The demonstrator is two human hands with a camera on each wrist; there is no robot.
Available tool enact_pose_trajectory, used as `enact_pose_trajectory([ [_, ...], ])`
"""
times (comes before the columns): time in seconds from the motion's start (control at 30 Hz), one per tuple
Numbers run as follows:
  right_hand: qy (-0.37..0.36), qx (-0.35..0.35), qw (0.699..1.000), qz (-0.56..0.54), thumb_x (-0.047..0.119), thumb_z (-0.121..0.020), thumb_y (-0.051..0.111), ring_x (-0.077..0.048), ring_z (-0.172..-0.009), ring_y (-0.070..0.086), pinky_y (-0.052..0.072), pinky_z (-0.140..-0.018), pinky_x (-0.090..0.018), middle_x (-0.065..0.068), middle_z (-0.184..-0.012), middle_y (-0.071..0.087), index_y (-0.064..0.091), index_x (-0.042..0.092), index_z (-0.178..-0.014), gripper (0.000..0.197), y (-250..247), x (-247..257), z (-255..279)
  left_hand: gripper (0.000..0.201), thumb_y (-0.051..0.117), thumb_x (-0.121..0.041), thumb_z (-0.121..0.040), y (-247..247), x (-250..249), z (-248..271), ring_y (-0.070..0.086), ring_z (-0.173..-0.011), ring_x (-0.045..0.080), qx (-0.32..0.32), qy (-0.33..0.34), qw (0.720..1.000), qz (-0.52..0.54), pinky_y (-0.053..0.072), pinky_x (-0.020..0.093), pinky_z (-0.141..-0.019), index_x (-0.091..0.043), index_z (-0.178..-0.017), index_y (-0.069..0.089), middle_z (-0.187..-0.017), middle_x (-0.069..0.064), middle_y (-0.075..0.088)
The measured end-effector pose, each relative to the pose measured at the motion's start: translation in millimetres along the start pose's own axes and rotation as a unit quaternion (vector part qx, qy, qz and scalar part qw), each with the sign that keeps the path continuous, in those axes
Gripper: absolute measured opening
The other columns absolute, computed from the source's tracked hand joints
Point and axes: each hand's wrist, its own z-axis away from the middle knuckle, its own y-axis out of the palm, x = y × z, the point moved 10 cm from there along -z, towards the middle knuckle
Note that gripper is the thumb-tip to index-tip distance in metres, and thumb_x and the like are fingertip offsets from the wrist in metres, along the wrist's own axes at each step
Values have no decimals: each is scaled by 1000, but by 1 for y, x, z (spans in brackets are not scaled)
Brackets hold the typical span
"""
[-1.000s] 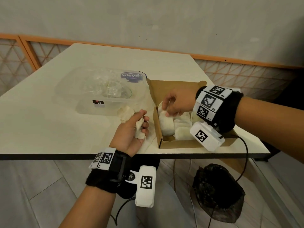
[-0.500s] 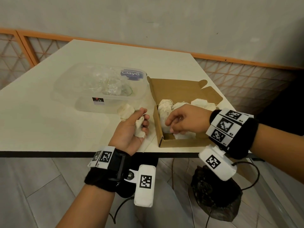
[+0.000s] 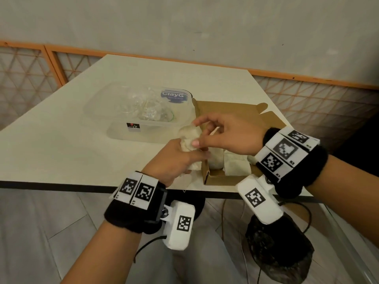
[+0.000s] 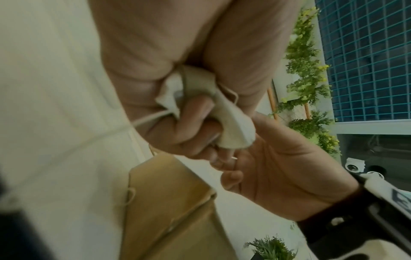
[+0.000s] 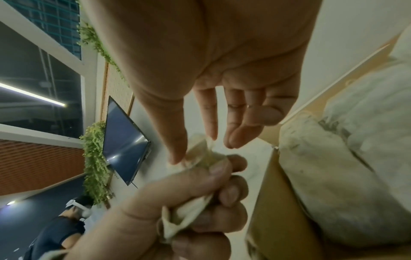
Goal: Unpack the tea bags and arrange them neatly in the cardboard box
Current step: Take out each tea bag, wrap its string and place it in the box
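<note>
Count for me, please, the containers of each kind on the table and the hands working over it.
Clear plastic container: 1
Cardboard box: 1
Hands: 2, left hand and right hand
Total: 4
The tea bags overlap too much to count.

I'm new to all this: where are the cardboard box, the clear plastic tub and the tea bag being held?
cardboard box (image 3: 213, 177), head view, near front wall.
clear plastic tub (image 3: 123, 131), head view, front wall.
tea bag (image 3: 189, 138), head view, bunched top above left fist.
</note>
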Motion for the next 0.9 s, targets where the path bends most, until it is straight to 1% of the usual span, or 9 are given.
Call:
enact_pose_trajectory([
  [0.13, -1, -29, 999, -46, 17, -82, 68, -1, -60, 52, 41, -57, -8, 0, -76, 59, 66, 10, -99, 19, -1, -1, -8, 11, 69, -12, -83, 0, -9, 0, 55, -58, 1, 14, 2, 1000, -22, 38, 16, -48, -21, -83, 63, -67, -9, 62],
  [0.23, 21, -55, 993, -98, 17, -83, 67, -1, -57, 52, 41, -52, -11, 3, -73, 60, 68, 6, -93, 15, -12, -11, -7, 13, 64, -16, -87, -6, -11, 2, 55, -56, 0, -7, 7, 998, 62, 35, 13, -43, -15, -101, 63, -76, 0, 66],
  [0.37, 48, -80, 986, -141, 14, -84, 65, -1, -54, 55, 43, -51, -14, 3, -64, 60, 64, 15, -75, 9, -21, -28, -1, 29, 56, -20, -92, -10, -5, 4, 52, -49, 0, -29, -3, 987, 156, 32, 11, -41, -5, -118, 57, -88, 10, 67],
  [0.47, 60, -86, 982, -159, 15, -86, 64, -7, -59, 56, 44, -50, -13, -3, -67, 62, 66, 12, -76, 10, -28, -39, 2, 40, 57, -25, -91, -10, 0, 3, 44, -45, 1, -47, -6, 983, 177, 31, 11, -41, 2, -121, 56, -92, 11, 65],
  [0.53, 64, -64, 982, -168, 15, -86, 63, -7, -59, 56, 44, -51, -13, -1, -65, 63, 67, 12, -77, 10, -26, -41, 5, 43, 62, -25, -87, -7, -1, 2, 41, -44, 1, -55, -2, 984, 169, 31, 13, -40, 3, -119, 58, -90, 9, 65],
  [0.63, 60, -34, 987, -143, 16, -86, 63, -4, -59, 57, 44, -51, -12, 4, -64, 64, 68, 14, -78, 9, -24, -40, 8, 17, 65, -13, -87, -1, -3, -3, 47, -45, 1, -66, -2, 988, 138, 33, 14, -39, -5, -101, 63, -64, -7, 62],
  [0.77, 38, -57, 994, -90, 17, -83, 67, -5, -62, 56, 43, -53, -13, 2, -73, 63, 66, 16, -82, 1, -36, -37, 12, 4, 69, -11, -84, 3, -6, -9, 55, -54, 3, -87, 4, 992, 90, 38, 15, -44, -14, -84, 67, -65, -8, 66],
  [0.83, 28, -81, 994, -63, 17, -81, 69, -5, -62, 56, 42, -55, -14, 2, -71, 64, 67, 17, -79, 2, -46, -35, 14, 2, 68, -13, -85, 7, -4, -10, 54, -52, 3, -81, -9, 990, 117, 37, 15, -43, -13, -85, 66, -64, -8, 65],
  [0.9, 11, -93, 996, -12, 19, -79, 70, -9, -69, 58, 45, -64, -18, -2, -78, 67, 68, 17, -81, 3, -54, -31, 15, 5, 64, -15, -89, 10, -1, -11, 49, -48, 3, -67, -29, 983, 169, 33, 14, -39, -11, -91, 64, -62, -7, 62],
])
